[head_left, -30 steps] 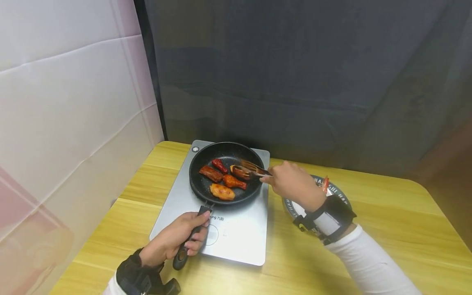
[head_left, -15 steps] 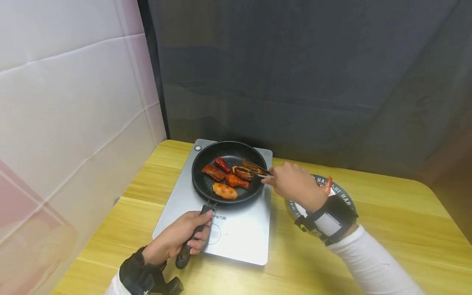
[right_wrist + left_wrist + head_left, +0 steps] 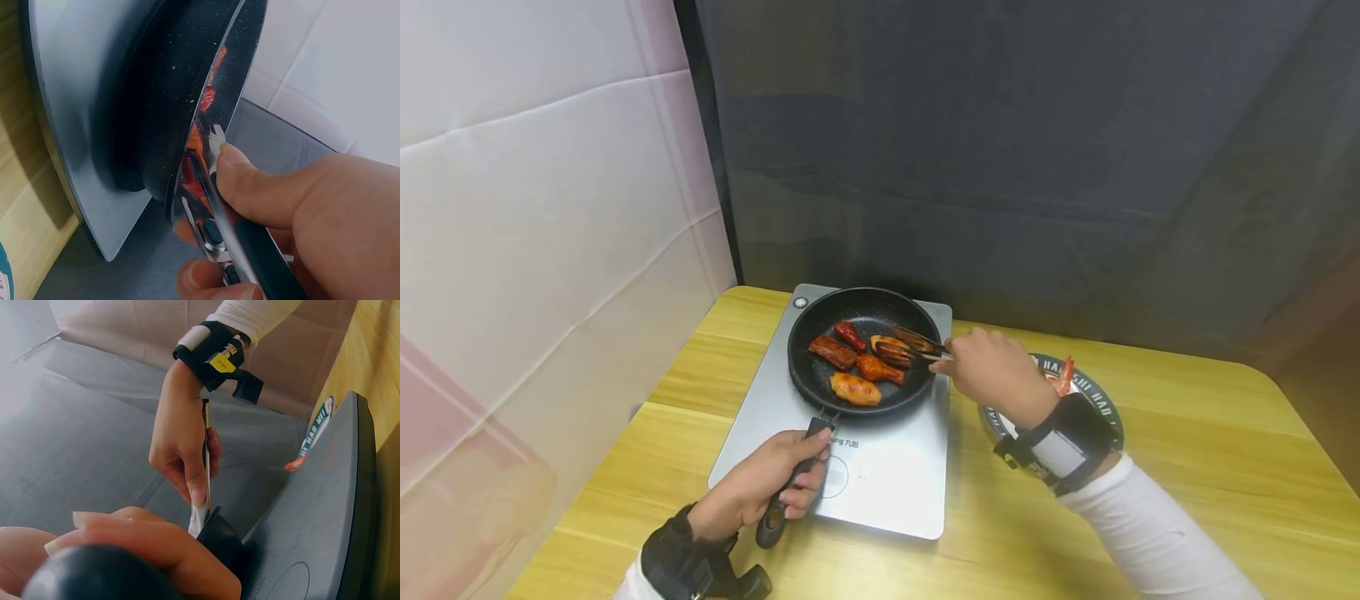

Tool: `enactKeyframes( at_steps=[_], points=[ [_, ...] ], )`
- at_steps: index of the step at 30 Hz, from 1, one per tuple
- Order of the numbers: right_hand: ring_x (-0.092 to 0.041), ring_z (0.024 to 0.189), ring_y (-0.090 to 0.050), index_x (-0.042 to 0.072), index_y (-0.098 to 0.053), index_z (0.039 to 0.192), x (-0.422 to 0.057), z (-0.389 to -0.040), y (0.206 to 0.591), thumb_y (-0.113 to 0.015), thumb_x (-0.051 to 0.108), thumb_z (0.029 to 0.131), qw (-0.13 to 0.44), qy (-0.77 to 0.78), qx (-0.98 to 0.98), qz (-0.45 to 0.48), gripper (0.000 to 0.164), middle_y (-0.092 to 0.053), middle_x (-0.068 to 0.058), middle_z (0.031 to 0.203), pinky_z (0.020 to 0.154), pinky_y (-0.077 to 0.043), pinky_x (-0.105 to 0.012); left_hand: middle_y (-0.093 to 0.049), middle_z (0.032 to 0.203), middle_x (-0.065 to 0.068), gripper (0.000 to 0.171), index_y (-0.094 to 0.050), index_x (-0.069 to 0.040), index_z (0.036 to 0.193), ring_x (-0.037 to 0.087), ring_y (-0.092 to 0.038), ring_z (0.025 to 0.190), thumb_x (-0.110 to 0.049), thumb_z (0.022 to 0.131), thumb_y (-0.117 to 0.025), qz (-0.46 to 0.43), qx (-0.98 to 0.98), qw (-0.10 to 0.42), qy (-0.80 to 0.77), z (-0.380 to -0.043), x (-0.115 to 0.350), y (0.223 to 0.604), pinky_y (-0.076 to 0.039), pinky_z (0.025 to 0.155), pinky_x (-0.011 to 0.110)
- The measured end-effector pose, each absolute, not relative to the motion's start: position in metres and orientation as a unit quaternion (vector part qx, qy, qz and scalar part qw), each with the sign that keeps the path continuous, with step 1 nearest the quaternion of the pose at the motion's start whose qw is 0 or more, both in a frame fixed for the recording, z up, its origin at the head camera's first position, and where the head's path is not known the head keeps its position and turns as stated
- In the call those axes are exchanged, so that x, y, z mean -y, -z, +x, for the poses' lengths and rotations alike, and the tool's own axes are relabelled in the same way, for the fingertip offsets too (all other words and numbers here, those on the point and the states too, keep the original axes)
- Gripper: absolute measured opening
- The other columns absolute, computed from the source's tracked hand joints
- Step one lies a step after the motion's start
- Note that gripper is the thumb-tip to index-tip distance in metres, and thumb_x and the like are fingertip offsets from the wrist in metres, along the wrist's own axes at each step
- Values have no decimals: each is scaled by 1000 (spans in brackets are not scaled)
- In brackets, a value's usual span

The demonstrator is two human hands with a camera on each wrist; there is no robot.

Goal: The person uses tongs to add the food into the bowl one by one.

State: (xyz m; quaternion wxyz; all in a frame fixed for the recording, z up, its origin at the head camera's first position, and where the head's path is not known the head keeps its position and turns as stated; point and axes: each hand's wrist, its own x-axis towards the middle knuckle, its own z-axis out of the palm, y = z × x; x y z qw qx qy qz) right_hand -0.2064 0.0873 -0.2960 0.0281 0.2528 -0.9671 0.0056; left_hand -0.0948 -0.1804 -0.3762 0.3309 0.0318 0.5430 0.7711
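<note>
Tongs in the right hand, fingers curled round them, close on 1 of 5 glazed pieces in the frying pan on the cooktop. Left hand grips the pan handle. Only a shrimp lies on the plate; 5 pieces probably remain to move.
</note>
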Motion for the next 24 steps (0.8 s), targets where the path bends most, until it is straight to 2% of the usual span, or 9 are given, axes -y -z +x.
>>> enactKeyframes(
  at_steps=[6, 10, 13, 19, 22, 24],
  points=[
    [-22, 54, -52, 8, -67, 91, -92, -204, 287, -67, 41, 89, 37, -24, 967, 250, 33, -50, -3, 62, 43, -43, -36, -29, 58, -6, 29, -36, -6, 89, 2, -30, 39, -29, 105, -37, 28, -539, 334, -773, -95, 180, 377, -31, 35, 17],
    [-23, 53, -52, 6, -67, 109, -103, -201, 275, -65, 42, 90, 49, -40, 965, 256, 41, -54, -4, 64, 42, -40, -34, -29, 59, -6, 29, -36, -6, 88, 2, -30, 39, -29, 105, -38, 29, -540, 331, -773, -95, 180, 377, -31, 35, 17],
    [-22, 52, -49, 0, -63, 118, -119, -198, 270, -63, 40, 92, 60, -58, 960, 268, 48, -54, -4, 61, 44, -40, -35, -29, 59, -6, 29, -36, -6, 88, 2, -30, 39, -30, 105, -38, 30, -542, 329, -773, -95, 181, 377, -31, 35, 17],
    [-23, 57, -50, -5, -61, 114, -164, -194, 279, -62, 33, 94, 93, -101, 960, 242, 43, -50, -1, 58, 58, -47, -45, -29, 59, -6, 29, -36, -5, 89, 2, -29, 39, -30, 105, -38, 32, -544, 329, -771, -94, 181, 376, -31, 35, 17],
    [-23, 56, -49, -3, -61, 115, -184, -193, 288, -62, 33, 94, 98, -119, 965, 214, 42, -48, 0, 55, 58, -44, -42, -29, 59, -6, 29, -35, -5, 89, 2, -29, 40, -30, 105, -38, 32, -544, 330, -771, -94, 181, 376, -31, 35, 17],
    [-23, 58, -49, -3, -60, 118, -196, -191, 293, -59, 37, 95, 84, -128, 970, 191, 46, -48, 1, 55, 58, -41, -39, -29, 59, -6, 30, -35, -5, 89, 2, -29, 40, -30, 105, -38, 31, -544, 329, -771, -94, 181, 376, -31, 35, 17]
  ],
)
